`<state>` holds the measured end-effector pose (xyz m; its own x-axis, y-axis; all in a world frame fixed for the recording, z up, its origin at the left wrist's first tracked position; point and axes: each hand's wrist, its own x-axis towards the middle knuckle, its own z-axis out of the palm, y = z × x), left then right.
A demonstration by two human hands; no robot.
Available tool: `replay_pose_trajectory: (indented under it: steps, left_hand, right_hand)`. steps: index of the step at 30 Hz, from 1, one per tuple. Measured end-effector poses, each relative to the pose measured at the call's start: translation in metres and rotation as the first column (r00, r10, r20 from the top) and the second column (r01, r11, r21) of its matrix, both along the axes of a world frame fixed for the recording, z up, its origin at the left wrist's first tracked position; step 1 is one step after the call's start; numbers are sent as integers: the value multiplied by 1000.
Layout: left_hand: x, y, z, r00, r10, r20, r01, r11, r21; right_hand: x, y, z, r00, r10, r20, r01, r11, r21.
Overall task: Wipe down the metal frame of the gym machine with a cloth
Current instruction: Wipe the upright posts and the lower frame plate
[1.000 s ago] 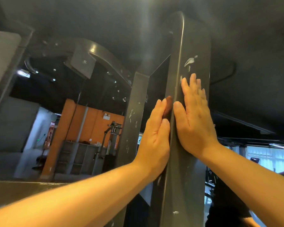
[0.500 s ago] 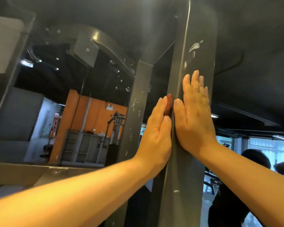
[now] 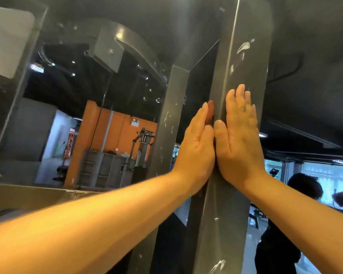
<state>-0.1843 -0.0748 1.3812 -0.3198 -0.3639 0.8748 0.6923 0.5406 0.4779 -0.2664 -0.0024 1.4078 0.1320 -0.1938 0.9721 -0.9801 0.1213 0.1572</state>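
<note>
My left hand (image 3: 196,147) and right hand (image 3: 240,139) press flat, fingers straight, on two sides of the tall metal post (image 3: 226,224), which runs up and down between them, and I cannot see a cloth.

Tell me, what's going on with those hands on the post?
A person presses both hands flat against a grey metal post of a gym machine: the left hand on its side face, the right hand on its front. A brownish bit shows beyond the left hand; whether it is a cloth, I cannot tell.
</note>
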Motion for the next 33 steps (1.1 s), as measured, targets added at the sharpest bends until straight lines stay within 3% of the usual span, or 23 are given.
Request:
replay_pose_trajectory:
  steps: [7,13,15,18,23,25,30,33]
  left_hand:
    - [5,8,-99,992,78,98,-74,996,-48]
    - [1,6,-31,998,-53,41,48,992,120]
    - [0,8,-25,999,-46,8,45,992,114]
    - [1,13,-59,1000,8,23,-9,999,47]
    - [14,20,-132,984,56,170,-60,998,22]
    - [16,17,-124,979,51,199,-60,997,41]
    - [20,11,-33,981,-74,181,64,996,63]
    - [16,14,-38,988,-106,116,97,992,84]
  right_hand:
    - [2,0,-3,1000,11,24,-11,1000,8]
    - [0,2,-3,1000,3,3,-3,1000,1]
    - [0,2,-3,1000,5,2,-5,1000,-4]
    - [1,2,-3,1000,21,6,-21,1000,-11]
    - [6,2,-7,999,19,30,-19,1000,13]
    - [5,4,-14,1000,4,19,-5,999,46]
    - [-2,13,-21,998,10,-60,-2,992,130]
    - [-3,14,-24,996,6,-87,6,991,137]
